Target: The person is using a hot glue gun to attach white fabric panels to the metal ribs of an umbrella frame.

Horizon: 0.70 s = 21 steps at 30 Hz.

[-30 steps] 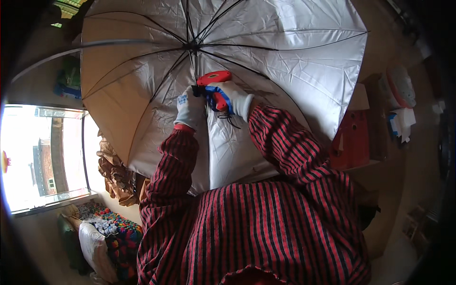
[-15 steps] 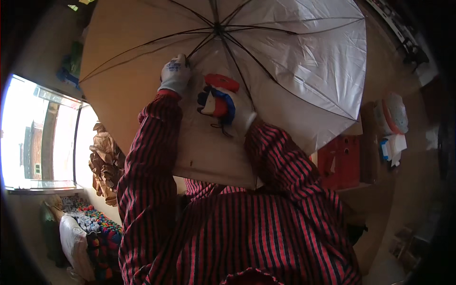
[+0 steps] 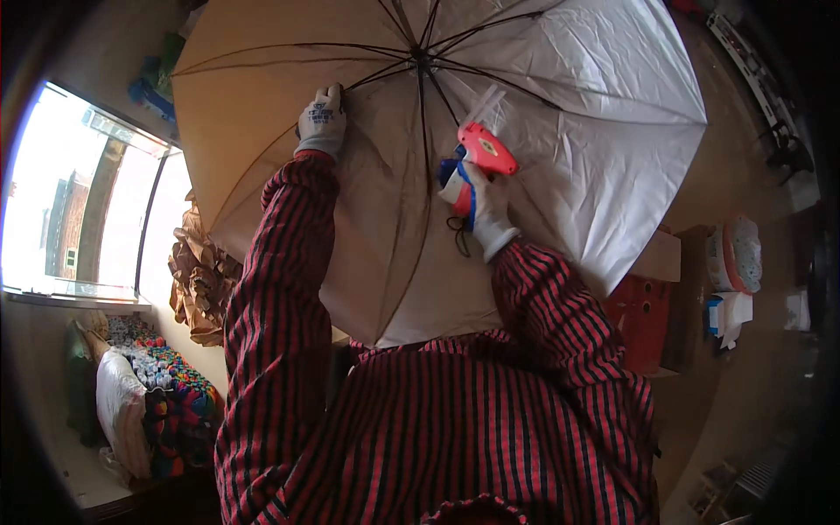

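My left hand is curling beside an umbrella rib — whether it's gripping it, I'm not able to tell, as the glove is covering the contact. My right hand is grasping a red handheld tool with a clear strip jutting from it, in front of the umbrella canopy. The canopy is already spreading open around its hub; what's left to do isn't showing. The top frame edge is cutting off the far canopy — and fingertips are hiding behind the tool.
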Tool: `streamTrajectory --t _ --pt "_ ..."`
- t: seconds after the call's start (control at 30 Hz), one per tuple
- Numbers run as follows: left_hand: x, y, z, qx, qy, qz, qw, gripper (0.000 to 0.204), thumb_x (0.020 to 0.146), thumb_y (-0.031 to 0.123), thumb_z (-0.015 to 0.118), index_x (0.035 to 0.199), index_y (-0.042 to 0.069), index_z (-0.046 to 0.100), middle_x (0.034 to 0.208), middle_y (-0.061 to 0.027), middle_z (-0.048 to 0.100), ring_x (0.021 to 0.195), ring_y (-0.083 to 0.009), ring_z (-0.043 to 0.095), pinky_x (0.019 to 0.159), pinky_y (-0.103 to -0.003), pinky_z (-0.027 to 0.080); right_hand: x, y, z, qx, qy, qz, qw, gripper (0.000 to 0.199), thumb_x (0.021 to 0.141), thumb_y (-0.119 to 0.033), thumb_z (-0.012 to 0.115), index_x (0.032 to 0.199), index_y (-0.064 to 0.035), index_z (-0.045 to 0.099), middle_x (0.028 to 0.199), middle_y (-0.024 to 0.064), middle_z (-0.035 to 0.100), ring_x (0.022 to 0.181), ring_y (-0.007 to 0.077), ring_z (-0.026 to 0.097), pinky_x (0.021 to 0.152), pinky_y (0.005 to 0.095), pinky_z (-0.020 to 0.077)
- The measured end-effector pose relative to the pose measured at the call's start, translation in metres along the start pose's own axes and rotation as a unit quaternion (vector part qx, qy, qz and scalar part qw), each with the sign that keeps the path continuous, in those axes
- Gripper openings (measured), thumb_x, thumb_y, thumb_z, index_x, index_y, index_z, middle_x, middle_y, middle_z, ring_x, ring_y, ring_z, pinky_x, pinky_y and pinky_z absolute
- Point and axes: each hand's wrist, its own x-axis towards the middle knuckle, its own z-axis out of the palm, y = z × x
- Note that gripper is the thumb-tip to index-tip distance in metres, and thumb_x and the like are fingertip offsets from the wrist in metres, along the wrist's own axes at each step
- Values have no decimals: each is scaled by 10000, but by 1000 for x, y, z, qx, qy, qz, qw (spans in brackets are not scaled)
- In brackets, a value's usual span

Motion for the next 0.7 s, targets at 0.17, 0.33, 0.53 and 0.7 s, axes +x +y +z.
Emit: streamTrajectory --t 0.17,0.33,0.53,0.7 --pt "-28 43 -7 -85 164 20 983 486 805 245 601 1237 68 466 1156 -209 510 1016 -385 550 809 -456 477 -28 -16 13 -59 68 -39 995 339 809 -133 681 1117 -57 560 1023 15 602 894 122 565 778 283 459" --pt "-112 111 -32 -158 -101 8 982 755 717 455 692 1275 33 406 1188 -229 487 1046 -390 529 851 -448 460 -10 -5 7 -33 136 -57 988 351 821 -130 667 1140 -51 542 1039 23 601 903 126 564 799 280 458" --pt "-132 148 -16 -120 -144 -60 980 659 703 424 708 1181 51 449 1087 -195 528 963 -368 568 787 -442 479 11 -12 -15 79 138 -98 982 358 825 -121 656 1147 -29 532 1031 40 608 908 137 568 822 299 459" --pt "-138 135 21 -131 -131 -58 981 535 742 327 671 1146 48 458 1077 -183 548 948 -356 579 768 -448 483 36 -44 -25 216 83 -129 964 327 825 -108 644 1119 -14 539 991 44 610 864 139 573 790 306 470"
